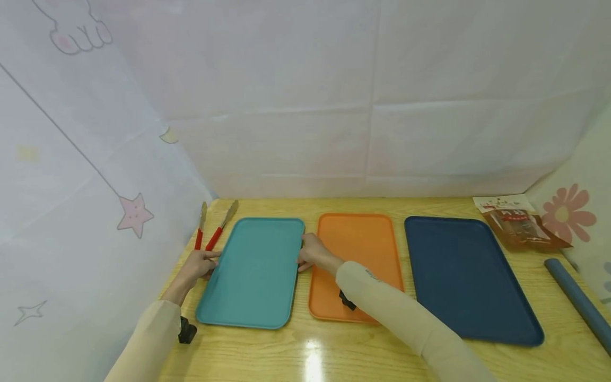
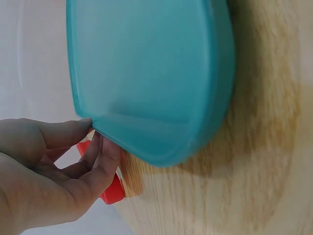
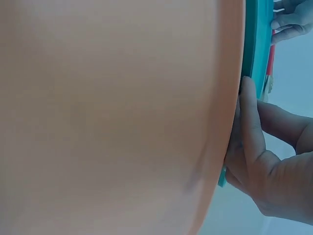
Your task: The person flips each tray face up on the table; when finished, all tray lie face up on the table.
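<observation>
A teal tray (image 1: 258,270) lies on the wooden table, left of an orange tray (image 1: 358,239). My left hand (image 1: 198,265) pinches the teal tray's left rim, thumb on top and fingers curled beneath, as the left wrist view shows. On the opposite long side my right hand (image 1: 312,252) grips the right rim, its fingers in the narrow gap beside the orange tray. Part of that grip is hidden behind the orange rim in the right wrist view. Just beyond my left hand lie spread tongs (image 1: 215,239) with red handles.
A dark blue tray (image 1: 468,281) lies to the right. Behind its far corner sits a brown food packet (image 1: 520,225), and a grey-blue roll (image 1: 579,300) runs along the table's right side. Cloth-covered walls (image 1: 296,148) close off the back and sides.
</observation>
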A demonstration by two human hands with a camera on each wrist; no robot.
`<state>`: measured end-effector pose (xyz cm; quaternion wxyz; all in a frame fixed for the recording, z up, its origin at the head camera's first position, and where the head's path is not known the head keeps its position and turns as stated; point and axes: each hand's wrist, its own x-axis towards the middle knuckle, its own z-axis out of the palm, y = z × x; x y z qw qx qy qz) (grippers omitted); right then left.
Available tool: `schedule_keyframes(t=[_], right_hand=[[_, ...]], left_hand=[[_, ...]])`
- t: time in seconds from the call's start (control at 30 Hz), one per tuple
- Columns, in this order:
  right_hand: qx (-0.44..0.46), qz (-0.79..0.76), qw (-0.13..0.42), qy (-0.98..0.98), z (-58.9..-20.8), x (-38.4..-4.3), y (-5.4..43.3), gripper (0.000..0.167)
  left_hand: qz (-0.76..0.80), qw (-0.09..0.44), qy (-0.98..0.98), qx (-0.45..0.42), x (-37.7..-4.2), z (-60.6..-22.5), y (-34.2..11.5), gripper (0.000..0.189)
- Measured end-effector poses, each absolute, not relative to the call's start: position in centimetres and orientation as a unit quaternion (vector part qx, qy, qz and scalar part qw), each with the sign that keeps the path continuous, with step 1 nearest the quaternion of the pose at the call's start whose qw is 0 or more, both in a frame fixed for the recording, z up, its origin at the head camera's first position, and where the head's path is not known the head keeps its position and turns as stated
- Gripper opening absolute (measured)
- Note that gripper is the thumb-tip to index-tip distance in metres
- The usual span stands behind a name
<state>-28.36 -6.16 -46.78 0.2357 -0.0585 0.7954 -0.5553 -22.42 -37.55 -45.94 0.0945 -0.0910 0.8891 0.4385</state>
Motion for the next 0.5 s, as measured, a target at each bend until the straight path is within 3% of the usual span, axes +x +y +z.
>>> schedule_keyframes(t=[0.3, 0.5], right_hand=[[-0.074, -0.537, 0.231, 0.808, -46.7, -28.9, -6.1, 0.079], [-0.118, -0.526, 0.198, 0.818, -46.1, -28.1, -4.5, 0.059]], left_hand=[[0.375, 0.062, 0.923, -0.062, -22.8, -46.4, -37.5, 0.039], [0.151, -0.052, 0.987, -0.029, -21.1, -45.7, -34.0, 0.042]])
